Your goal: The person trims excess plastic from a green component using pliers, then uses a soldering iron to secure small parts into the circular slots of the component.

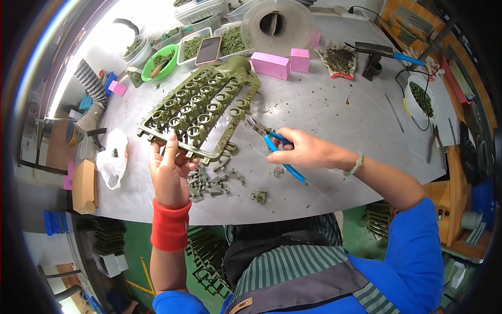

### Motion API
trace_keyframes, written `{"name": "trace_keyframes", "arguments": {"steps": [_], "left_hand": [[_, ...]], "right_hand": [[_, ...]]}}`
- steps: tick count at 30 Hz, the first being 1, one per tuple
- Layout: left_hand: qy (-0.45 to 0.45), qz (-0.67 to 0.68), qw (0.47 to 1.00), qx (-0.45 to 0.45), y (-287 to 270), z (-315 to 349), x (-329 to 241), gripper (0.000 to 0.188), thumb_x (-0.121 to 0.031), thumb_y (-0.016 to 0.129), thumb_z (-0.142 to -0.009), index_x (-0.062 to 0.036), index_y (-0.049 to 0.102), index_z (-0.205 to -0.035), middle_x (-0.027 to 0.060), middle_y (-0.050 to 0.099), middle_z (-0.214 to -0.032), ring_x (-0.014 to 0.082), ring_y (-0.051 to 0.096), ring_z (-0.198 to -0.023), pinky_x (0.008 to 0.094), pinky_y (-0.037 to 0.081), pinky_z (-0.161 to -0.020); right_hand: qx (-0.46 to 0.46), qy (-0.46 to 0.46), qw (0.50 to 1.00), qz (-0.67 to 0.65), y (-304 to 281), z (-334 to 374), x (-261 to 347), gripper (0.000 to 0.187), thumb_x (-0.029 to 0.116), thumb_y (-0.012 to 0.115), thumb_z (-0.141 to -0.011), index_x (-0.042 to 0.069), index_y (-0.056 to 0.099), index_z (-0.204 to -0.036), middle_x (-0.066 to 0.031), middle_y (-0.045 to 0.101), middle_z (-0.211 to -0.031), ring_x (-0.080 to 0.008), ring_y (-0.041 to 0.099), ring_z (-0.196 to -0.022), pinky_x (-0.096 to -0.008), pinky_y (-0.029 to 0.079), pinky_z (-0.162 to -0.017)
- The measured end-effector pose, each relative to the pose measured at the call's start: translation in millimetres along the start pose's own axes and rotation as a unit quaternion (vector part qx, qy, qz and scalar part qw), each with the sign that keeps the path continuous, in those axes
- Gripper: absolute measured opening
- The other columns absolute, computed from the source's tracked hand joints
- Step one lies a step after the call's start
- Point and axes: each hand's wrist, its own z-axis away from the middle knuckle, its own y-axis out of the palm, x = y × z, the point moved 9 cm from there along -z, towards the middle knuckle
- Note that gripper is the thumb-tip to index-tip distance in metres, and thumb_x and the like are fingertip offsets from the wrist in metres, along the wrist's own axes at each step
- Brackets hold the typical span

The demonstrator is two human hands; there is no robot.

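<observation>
An olive-green moulded frame [213, 155] with rows of small ring-shaped parts is tilted up over the table. My left hand [172, 170] grips its near left edge, thumb on top and fingers underneath. In my right hand [302, 148] is a pair of blue-handled cutting pliers [286, 167]. The jaws point up and left, close to the frame's right side; whether they touch it I cannot tell. Beneath the frame's near edge lies a heap of small green-grey pieces [205, 187]. A single green part with a ring [260, 197] lies to their right.
Behind the frame are a phone [208, 50] on tubs of green bits, a green bowl [160, 63] and pink blocks [271, 65]. A white plastic bag [113, 159] lies left. Farther right are a corded tool [374, 50], a white tub [420, 98] and more pliers [432, 142].
</observation>
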Motion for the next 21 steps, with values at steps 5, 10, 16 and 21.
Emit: {"name": "trace_keyframes", "arguments": {"steps": [5,10,16,21], "left_hand": [[-0.022,-0.006,0.999,-0.026,-7,-6,-1,0.013,-0.019,0.059,-0.098,-0.0099,0.052,-0.104,0.0013,0.059,-0.077,0.0119,0.056,-0.058,0.0252,0.049,-0.051],[-0.029,-0.004,0.999,-0.029,-8,-7,-7,0.012,-0.020,0.060,-0.097,-0.0112,0.053,-0.102,0.0028,0.059,-0.083,0.0137,0.058,-0.067,0.0245,0.046,-0.056],[-0.022,-0.009,0.999,-0.035,-4,-9,-11,0.013,-0.021,0.061,-0.097,-0.0115,0.053,-0.101,0.0023,0.059,-0.083,0.0131,0.058,-0.065,0.0240,0.048,-0.056],[-0.017,-0.012,0.999,-0.041,2,-7,-15,0.013,-0.020,0.062,-0.097,-0.0114,0.053,-0.100,0.0012,0.058,-0.081,0.0132,0.058,-0.064,0.0242,0.049,-0.055]], "right_hand": [[0.021,-0.017,0.999,0.034,-9,-11,9,0.046,0.042,0.069,-0.081,0.001,0.059,-0.099,-0.0092,0.062,-0.091,-0.0160,0.059,-0.085,-0.0309,0.048,-0.077],[0.031,-0.017,0.998,0.059,-7,-12,11,0.053,0.046,0.069,-0.079,0.000,0.059,-0.103,-0.0105,0.062,-0.091,-0.0177,0.059,-0.084,-0.0314,0.048,-0.076],[0.021,-0.043,0.997,0.056,-9,-22,16,0.056,0.049,0.070,-0.079,0.000,0.059,-0.103,-0.0099,0.061,-0.088,-0.0174,0.059,-0.081,-0.0307,0.048,-0.071],[0.023,-0.014,1.000,0.011,-12,-18,22,0.041,0.042,0.071,-0.086,0.004,0.057,-0.095,-0.0021,0.057,-0.084,-0.0099,0.050,-0.079,-0.0285,0.044,-0.071]]}}
